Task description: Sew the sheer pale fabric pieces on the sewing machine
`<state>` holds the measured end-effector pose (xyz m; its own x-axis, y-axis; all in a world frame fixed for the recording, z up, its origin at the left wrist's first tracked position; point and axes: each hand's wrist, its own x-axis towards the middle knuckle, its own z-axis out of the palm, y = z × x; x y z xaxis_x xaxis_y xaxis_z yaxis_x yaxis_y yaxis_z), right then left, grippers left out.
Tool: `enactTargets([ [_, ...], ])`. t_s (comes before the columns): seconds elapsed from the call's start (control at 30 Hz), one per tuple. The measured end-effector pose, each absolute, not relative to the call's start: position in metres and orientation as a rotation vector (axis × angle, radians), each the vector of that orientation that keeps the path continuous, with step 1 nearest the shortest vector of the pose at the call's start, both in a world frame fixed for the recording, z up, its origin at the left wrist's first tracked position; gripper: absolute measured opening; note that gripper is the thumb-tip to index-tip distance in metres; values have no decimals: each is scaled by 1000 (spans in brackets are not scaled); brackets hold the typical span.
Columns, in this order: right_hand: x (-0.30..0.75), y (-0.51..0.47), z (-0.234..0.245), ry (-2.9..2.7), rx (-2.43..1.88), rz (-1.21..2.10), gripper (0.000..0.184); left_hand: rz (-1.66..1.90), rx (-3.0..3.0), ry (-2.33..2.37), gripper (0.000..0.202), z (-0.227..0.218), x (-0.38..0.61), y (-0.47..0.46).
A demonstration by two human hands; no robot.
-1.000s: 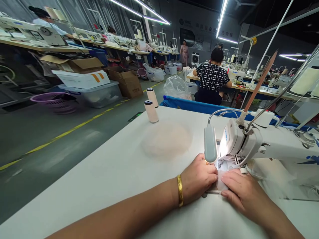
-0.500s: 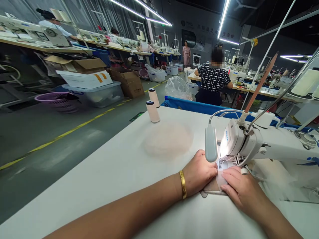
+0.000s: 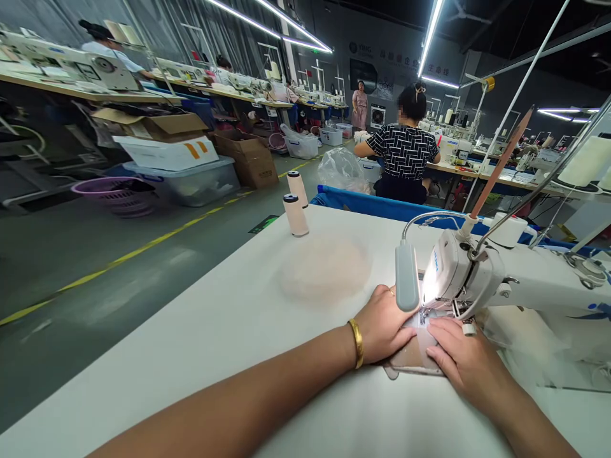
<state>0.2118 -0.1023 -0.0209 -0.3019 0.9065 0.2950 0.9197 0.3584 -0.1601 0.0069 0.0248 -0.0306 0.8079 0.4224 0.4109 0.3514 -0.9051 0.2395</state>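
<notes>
A small pale piece of fabric (image 3: 424,343) lies on the plate of a white sewing machine (image 3: 446,264), just in front of the needle area. My left hand (image 3: 382,324), with a gold bangle at its wrist, rests at the fabric's left side, thumb apart from the fingers. A grey lamp head (image 3: 407,280) hides part of its fingertips. On the right edge of the fabric lies my right hand (image 3: 465,356), flat, its fingers stretched towards the presser foot (image 3: 424,315). Neither hand is wrapped round anything.
Two thread cones (image 3: 296,216) stand at the table's (image 3: 229,331) far left edge. A blue cloth trough (image 3: 367,202) runs along the back. Beyond it a person in a patterned top (image 3: 405,152) sits at another machine. Boxes and a purple basket (image 3: 114,194) stand on the floor.
My left hand has shifted slightly forward and right, and its curled fingers have opened out flatter. My right hand stays nearly in place. The seated person has turned their head and moved an arm.
</notes>
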Motion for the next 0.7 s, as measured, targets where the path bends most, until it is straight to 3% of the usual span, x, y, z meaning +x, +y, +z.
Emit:
enactTargets([
  [0.13, 211, -104, -19, -2268, -1566, -57, 25, 559, 2884, 764, 34, -24, 10, 24],
  [0.43, 207, -108, -9, -2268, -1252, 40, 30, 511, 3017, 515, 28, 5, -10, -15],
  [0.7, 204, -108, -10, -2390, -1435, 38, 21, 434, 2903, 492, 22, -2, -11, -18],
])
